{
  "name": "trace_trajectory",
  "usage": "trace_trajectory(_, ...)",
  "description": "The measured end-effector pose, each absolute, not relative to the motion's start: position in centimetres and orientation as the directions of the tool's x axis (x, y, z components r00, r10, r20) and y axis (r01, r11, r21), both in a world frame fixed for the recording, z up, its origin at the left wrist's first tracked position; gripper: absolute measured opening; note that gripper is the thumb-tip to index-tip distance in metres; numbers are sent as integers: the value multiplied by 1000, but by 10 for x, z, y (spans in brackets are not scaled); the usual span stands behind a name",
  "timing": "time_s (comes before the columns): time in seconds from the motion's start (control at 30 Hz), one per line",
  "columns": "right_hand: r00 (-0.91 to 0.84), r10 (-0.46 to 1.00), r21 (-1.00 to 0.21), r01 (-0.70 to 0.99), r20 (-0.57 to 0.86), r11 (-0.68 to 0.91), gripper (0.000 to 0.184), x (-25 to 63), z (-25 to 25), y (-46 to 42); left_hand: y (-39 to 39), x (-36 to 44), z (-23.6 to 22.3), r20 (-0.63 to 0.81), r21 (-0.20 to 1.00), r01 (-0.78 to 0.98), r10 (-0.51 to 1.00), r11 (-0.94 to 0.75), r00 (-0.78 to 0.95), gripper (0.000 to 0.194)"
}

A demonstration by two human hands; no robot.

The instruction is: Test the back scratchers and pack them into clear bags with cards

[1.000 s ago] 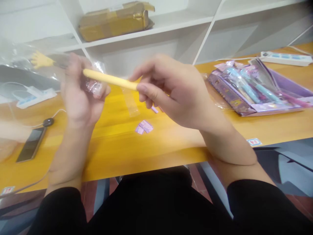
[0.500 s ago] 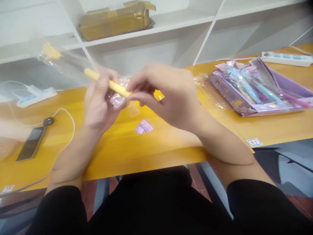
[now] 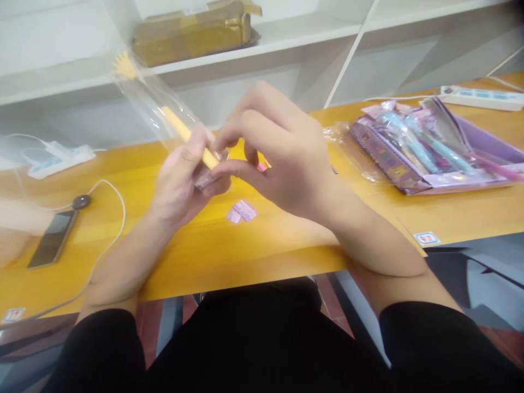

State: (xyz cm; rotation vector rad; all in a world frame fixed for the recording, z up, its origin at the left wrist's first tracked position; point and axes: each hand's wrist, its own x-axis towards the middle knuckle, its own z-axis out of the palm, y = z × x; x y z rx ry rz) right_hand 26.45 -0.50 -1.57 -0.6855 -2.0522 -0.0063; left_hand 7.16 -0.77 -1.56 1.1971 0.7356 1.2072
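Note:
My left hand [image 3: 180, 180] is wrapped around the yellow handle of a back scratcher [image 3: 176, 123], which tilts up to the left. A small yellow hand-shaped head tops it. A long clear plastic bag [image 3: 153, 117] covers the scratcher, its lower part bunched in my left palm. The thumb and index finger of my right hand [image 3: 282, 153] close on the handle's lower end; whether they also pinch the plastic I cannot tell. Something small, pink and yellow, partly shows behind my right thumb. Below my hands, small purple printed cards [image 3: 242, 210] lie on the wooden table [image 3: 245, 251].
To the right stands an open purple box [image 3: 409, 183] with several wrapped blue and pink items. A phone [image 3: 53, 238], a cable and a power strip [image 3: 61, 161] are on the left, near another person's blurred arm. Behind, a cardboard box [image 3: 192, 35] sits on a white shelf.
The back scratcher has swung more upright, its head moving right and up. My left hand has shifted right, closer to my right hand, which stays at the handle's lower end.

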Motion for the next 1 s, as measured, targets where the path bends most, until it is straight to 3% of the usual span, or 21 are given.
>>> trace_trajectory(0.23, -504, 511, -327, 412, 696, 851, 42, 268, -14, -15, 2, 61, -18, 257, 945, -273, 924, -179, 284, 67)
trace_trajectory(0.43, -404, 579, -450, 375, 708, 811, 32, 264, -15, -13, 9, 57, -20, 332, 929, -263, 897, -259, 293, 64)
trace_trajectory(0.63, -297, 542, -517, 164, 786, 840, 11, 263, -18, -4, 10, 56, -19, 371, 912, -296, 880, -285, 295, 56)
trace_trajectory(0.83, -373, 586, -553, 205, 719, 808, 19, 263, -20, 1, 10, 58, -19, 266, 926, -352, 901, -139, 342, 61)
trace_trajectory(1.0, -375, 498, -388, 332, 782, 860, 20, 261, -18, -4, 7, 62, -18, 97, 944, -328, 914, 41, 394, 65)
